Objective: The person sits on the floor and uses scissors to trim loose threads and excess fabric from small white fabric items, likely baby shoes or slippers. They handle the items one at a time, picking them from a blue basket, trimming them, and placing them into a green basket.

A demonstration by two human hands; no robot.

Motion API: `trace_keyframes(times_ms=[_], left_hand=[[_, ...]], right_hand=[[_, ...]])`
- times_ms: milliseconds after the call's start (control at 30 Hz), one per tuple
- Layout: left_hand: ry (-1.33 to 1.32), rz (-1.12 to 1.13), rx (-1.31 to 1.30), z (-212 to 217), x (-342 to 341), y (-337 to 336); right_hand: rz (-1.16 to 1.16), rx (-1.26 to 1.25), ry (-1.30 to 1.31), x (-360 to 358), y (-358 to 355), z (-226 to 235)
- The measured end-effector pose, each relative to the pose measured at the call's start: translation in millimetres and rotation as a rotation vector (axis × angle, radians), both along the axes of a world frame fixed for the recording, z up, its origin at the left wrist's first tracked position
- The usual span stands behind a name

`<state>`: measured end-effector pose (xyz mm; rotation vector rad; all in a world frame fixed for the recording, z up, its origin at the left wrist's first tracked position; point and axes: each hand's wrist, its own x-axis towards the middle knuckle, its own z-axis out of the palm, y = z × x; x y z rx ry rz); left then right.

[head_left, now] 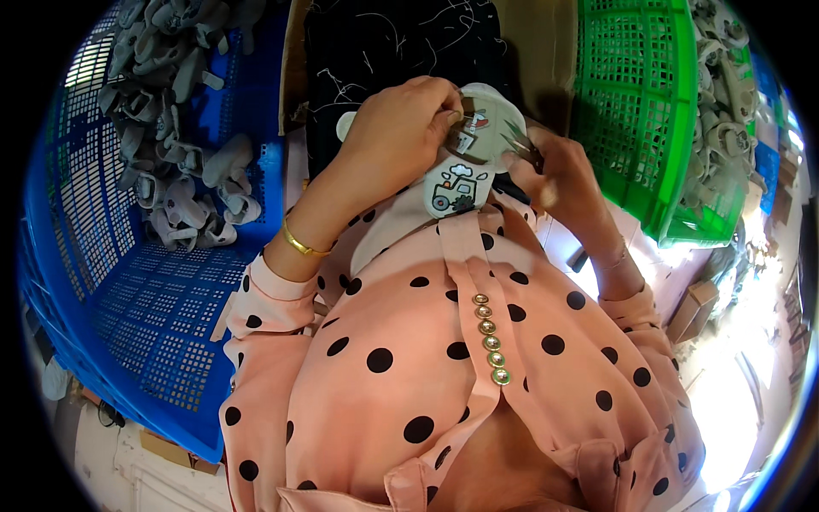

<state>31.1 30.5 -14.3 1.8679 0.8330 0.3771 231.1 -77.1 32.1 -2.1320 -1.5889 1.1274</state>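
Blouse [392, 320], shoe [461, 175] between basket edges [677, 171]

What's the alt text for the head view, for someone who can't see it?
The left hand pinches at a pale shoe decorated with a cartoon tractor, while the right hand holds small pointed snips beside it. A blue basket of grey shoes stands at left, and a green basket with more pale shoes at right.
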Motion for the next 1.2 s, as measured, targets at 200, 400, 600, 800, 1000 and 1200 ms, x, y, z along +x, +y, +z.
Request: trace_keyframes(times_ms=[200, 400, 600, 800, 1000, 1200], left_hand=[[-0.330, 0.473, 0.206, 4, -25, 44], [-0.044, 0.077, 0.836, 53, -2, 28], [-0.061, 0.053, 0.411, 34, -5, 20], [-0.069, 0.176, 0.103, 14, -31, -4], [-0.108, 0.203, -0.677, 27, -54, -20], [-0.154, 0.335, -0.948, 13, -69, -44]], right_hand=[[-0.203, 0.140, 0.187, 5, 1, 2], [0.255, 0.380, -0.059, 22, 39, 16], [0.208, 0.360, 0.134, 6, 59, 8], [-0.033, 0.139, 0.467, -23, 44, -19], [0.085, -0.015, 0.567, -33, 43, -25], [0.194, 0.017, 0.569, -40, 28, -38]])
